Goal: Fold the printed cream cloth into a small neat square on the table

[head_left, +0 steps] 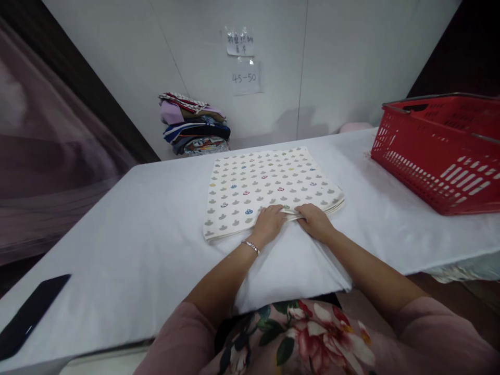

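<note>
A folded white cloth [261, 182] printed with small grey and coloured boat-like shapes lies in layers on the white-covered table. My left hand [269, 221] grips its near edge around the middle, fingers curled over the top layer. Just to the right, my right hand [315, 220] pinches the same edge, near the stacked layers of the right corner. A small gap separates the two hands, and the cloth edge is slightly bunched there. Both thumbs are mostly hidden. The far part of the cloth lies flat.
A red plastic basket [441, 156] stands on the table at the right. Folded clothes [195, 125] are piled against the wall beyond the table's far edge. A dark flat object [33, 315] lies at the near left. Handwritten paper signs [247, 77] hang on the wall.
</note>
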The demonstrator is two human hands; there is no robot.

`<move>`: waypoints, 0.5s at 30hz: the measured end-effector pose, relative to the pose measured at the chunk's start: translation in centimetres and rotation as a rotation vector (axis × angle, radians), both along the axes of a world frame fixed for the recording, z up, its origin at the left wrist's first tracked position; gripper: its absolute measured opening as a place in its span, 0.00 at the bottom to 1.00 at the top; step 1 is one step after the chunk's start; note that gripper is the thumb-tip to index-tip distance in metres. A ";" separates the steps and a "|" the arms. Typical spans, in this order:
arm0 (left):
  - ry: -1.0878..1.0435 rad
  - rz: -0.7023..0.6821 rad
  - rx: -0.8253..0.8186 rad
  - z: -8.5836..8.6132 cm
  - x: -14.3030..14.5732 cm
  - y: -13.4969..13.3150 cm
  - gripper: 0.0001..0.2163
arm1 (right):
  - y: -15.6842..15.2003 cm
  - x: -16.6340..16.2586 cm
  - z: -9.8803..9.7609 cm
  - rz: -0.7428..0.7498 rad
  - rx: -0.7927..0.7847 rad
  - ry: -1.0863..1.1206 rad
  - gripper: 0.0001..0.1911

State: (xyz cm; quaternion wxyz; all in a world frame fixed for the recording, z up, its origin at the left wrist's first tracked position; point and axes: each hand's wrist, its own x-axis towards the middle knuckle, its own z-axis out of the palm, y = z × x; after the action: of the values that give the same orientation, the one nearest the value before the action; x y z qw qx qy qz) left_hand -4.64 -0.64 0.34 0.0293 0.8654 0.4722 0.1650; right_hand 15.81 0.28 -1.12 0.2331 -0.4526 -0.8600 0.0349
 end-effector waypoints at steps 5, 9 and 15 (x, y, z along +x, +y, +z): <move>0.040 -0.018 -0.001 0.2 0.4 -0.1 0.10 | -0.1 0.0 0.0 -0.011 0.001 -0.001 0.15; 0.041 -0.010 -0.010 0.3 0.5 0.0 0.10 | -0.2 0.0 0.2 -0.010 -0.008 -0.002 0.14; 0.012 -0.049 0.084 0.4 1.1 -0.2 0.11 | -0.1 -0.1 0.3 -0.014 -0.008 -0.008 0.14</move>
State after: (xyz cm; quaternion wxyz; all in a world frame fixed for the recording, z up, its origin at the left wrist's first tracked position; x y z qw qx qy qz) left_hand -3.58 -0.86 0.73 -0.0062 0.8782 0.4436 0.1787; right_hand 15.73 0.15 -0.84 0.2279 -0.4599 -0.8575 0.0348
